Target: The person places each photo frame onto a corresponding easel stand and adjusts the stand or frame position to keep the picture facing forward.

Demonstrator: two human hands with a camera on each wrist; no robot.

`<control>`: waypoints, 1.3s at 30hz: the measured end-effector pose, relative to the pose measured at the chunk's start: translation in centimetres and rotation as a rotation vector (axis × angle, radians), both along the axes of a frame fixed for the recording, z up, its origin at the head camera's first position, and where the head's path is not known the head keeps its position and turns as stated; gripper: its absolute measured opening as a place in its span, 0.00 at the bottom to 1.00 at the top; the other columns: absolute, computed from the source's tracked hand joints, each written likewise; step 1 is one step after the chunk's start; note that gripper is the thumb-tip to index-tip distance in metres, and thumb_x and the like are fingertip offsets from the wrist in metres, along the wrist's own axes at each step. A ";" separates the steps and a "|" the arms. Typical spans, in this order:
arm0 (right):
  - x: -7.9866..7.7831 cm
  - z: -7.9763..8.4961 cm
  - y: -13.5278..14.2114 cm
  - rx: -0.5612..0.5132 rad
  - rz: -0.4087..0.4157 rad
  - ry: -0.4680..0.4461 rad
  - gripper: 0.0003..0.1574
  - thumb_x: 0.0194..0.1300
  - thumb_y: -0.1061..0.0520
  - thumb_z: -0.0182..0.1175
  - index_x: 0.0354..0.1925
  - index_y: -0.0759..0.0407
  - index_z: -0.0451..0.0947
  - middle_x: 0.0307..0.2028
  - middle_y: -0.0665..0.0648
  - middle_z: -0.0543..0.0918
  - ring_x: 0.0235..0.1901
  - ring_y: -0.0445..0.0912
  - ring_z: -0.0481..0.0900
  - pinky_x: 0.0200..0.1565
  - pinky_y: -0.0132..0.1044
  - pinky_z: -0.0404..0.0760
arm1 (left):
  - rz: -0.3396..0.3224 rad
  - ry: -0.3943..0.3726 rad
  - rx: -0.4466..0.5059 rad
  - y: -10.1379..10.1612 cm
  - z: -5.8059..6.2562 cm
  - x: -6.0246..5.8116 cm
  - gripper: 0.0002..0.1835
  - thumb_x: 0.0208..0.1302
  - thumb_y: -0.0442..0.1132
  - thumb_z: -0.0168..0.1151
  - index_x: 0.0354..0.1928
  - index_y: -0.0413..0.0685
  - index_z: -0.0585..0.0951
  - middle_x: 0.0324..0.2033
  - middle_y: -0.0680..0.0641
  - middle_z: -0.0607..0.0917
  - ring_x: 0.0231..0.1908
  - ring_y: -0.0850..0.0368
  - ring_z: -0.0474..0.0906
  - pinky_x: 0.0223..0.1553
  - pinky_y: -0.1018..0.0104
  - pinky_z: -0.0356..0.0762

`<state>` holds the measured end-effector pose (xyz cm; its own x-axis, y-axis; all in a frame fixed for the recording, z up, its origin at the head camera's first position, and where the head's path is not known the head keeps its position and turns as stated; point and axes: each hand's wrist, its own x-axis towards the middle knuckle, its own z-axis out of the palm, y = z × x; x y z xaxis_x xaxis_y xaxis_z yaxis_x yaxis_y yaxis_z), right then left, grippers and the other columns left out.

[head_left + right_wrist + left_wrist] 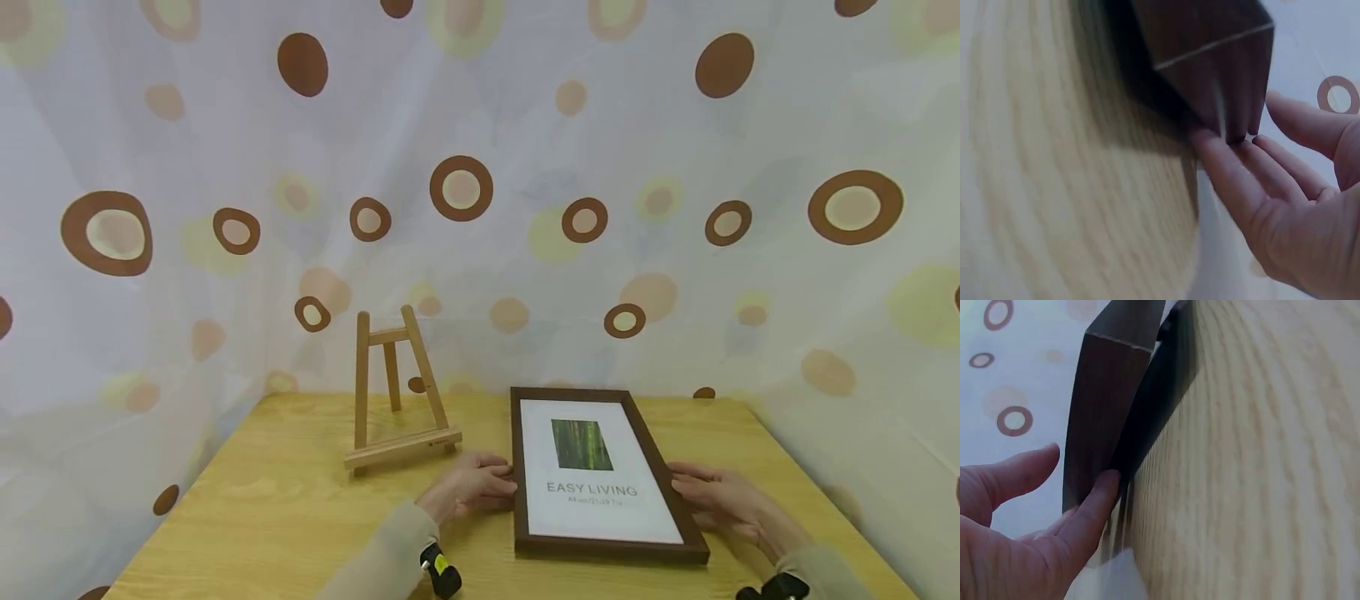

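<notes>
Reading "EASY LIVING" in grey capitals under a small green photo, the picture frame (600, 471) lies flat on the wooden surface (285, 517) before you, with a line of smaller print beneath too blurred to make out. Its dark brown moulding borders a white mat. Your left hand (472, 487) rests against the frame's left edge, fingers (1088, 512) straight and touching the wood, nothing clasped. Your right hand (720, 496) meets the right edge the same way, fingertips (1222, 162) at the moulding, relaxed. A small wooden easel (393, 392) stands just left of the frame, before a spotted curtain (675, 167).
</notes>
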<state>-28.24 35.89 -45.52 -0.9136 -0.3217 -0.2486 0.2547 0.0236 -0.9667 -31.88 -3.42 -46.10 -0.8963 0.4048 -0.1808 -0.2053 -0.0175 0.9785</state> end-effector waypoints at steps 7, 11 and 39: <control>-0.1 -0.2 0.0 0.063 0.077 -0.014 0.46 0.68 0.56 0.49 0.64 0.80 0.33 0.64 0.77 0.48 0.60 0.58 0.58 0.53 0.42 0.72 | 0.012 -0.016 0.027 -0.4 0.1 0.1 0.33 0.49 0.25 0.66 0.57 0.22 0.64 0.48 0.31 0.75 0.42 0.46 0.78 0.42 0.57 0.78; -0.1 0.1 -0.2 0.014 0.114 -0.050 0.50 0.68 0.56 0.49 0.63 0.80 0.25 0.64 0.78 0.32 0.54 0.46 0.66 0.40 0.27 0.76 | -0.044 -0.011 0.020 -0.6 0.4 -0.2 0.27 0.51 0.26 0.65 0.53 0.22 0.68 0.40 0.35 0.79 0.39 0.48 0.79 0.42 0.57 0.78; 0.3 1.7 -2.9 -0.064 0.262 0.021 0.50 0.69 0.60 0.47 0.64 0.71 0.17 0.63 0.74 0.24 0.62 0.54 0.54 0.59 0.45 0.63 | -0.027 0.154 0.106 -3.8 2.3 0.1 0.31 0.51 0.24 0.64 0.58 0.25 0.65 0.51 0.32 0.74 0.45 0.45 0.77 0.44 0.57 0.77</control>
